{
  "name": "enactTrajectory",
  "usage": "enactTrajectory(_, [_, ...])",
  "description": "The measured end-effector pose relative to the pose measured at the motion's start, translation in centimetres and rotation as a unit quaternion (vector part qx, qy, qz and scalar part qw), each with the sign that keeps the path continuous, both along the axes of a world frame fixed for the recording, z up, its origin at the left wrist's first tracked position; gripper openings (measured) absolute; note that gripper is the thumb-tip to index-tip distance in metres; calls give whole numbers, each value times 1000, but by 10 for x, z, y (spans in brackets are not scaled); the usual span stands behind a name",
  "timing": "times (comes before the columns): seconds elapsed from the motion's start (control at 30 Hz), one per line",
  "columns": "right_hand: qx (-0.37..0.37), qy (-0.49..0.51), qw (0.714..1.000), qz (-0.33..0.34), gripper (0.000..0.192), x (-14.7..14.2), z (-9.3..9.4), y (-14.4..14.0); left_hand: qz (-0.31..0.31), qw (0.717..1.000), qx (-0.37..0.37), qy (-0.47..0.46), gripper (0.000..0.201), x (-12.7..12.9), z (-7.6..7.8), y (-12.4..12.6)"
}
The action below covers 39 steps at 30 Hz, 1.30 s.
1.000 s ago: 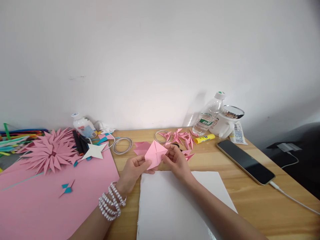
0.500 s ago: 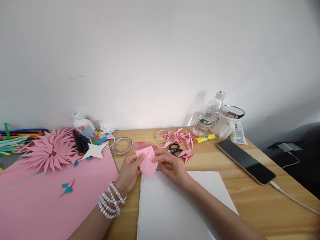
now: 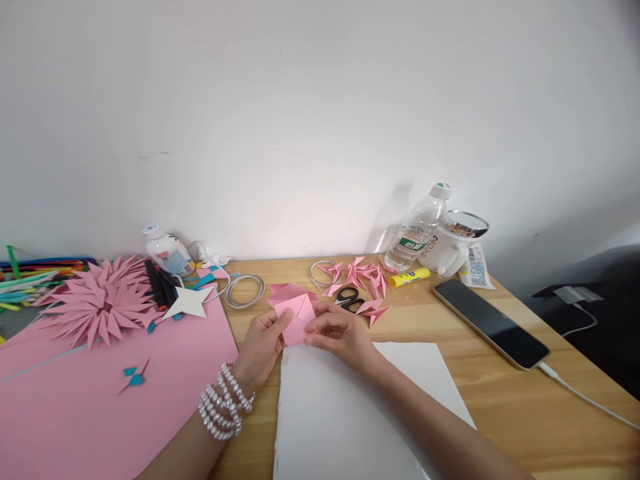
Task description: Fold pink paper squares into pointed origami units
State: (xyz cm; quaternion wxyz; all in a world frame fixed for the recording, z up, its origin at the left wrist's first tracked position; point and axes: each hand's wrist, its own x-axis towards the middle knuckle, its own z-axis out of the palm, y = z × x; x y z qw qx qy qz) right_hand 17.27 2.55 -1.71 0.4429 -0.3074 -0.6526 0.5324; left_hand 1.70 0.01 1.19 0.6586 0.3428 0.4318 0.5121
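Folded pink paper (image 3: 298, 319) has dropped lower, pinched by left hand (image 3: 263, 347) and right hand (image 3: 341, 333)

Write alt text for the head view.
Left hand and right hand together pinch a folded pink paper above a white sheet on a wooden desk, with scissors just behind.

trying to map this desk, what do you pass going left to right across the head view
pink paper flower → white paper star → coiled cable → left hand → pink folded paper → right hand → glue stick → white mug → phone
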Motion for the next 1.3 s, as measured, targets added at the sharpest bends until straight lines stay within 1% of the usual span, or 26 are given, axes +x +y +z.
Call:
enactTrajectory(0.1, [15,-1,1000,-13,7,0,3,0,-5,1000,8,-12,22,0,-1,0])
enactTrajectory(0.17, [7,-4,1000,-22,8,0,4,0,-5,1000,6,-15,23,1,-1,0])
enactTrajectory(0.3, [-20,-16,998,-60,14,-2,3,-3,-22,1000,1,-17,24,2,0,-1])
enactTrajectory(0.43, [-32,-21,995,-90,16,-3,2,-3,-28,1000,8,8,23,4,0,-2])
enactTrajectory(0.53, [-26,-31,993,-109,15,-3,0,-2,-36,998,36,28,23,5,-1,-3])
enactTrajectory(0.63, [-35,-37,991,-122,16,-4,-3,-1,-43,995,56,73,26,4,-3,-4])
enactTrajectory(0.73, [-59,-12,992,-108,21,-5,-3,-2,-32,993,51,104,29,4,-4,-4])
enactTrajectory(0.83, [-79,14,993,-84,23,-5,-2,-4,-29,993,39,107,30,4,-4,-3])
enactTrajectory(0.9, [-58,9,996,-73,19,-5,-2,-4,-35,993,32,108,30,4,-3,-3])
enactTrajectory(0.97, [-22,-3,998,-61,15,-4,-1,-3,-38,993,30,112,30,3,-3,-3])
enactTrajectory(1.07, [12,-12,999,-50,15,-3,-1,-3,-35,992,27,118,29,2,-3,-3])
enactTrajectory(1.17, [23,-9,999,-47,17,-3,-1,-2,-27,992,19,118,29,2,-3,-4])
enactTrajectory(1.3, [9,1,999,-46,19,-3,-4,-1,-29,995,20,92,31,3,-2,-3])
